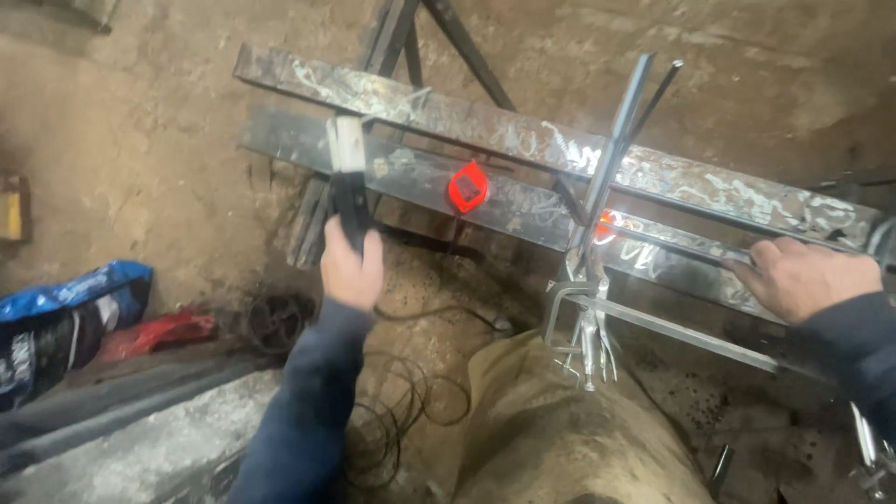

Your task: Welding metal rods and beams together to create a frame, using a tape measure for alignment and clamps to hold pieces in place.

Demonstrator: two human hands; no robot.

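My left hand (pixel 352 265) grips the black handle of a tool with a pale head (pixel 346 166), held upright against two long steel bars (pixel 439 112) that lie across a metal stand. My right hand (pixel 801 277) rests flat on a thin square steel rod (pixel 681 245) lying on the lower bar. Upright rods (pixel 623 121) are held by a locking clamp (pixel 588 322) at a joint with a red-hot spot (pixel 605 224). A red plastic piece (pixel 468 186) sits on the lower bar between my hands.
A black cable (pixel 411 401) coils on the dirt floor below. At the left lie a blue bag (pixel 65 308) and a red bag (pixel 154 333). A concrete ledge (pixel 140 439) runs along the lower left. My trouser leg (pixel 560 439) fills the bottom middle.
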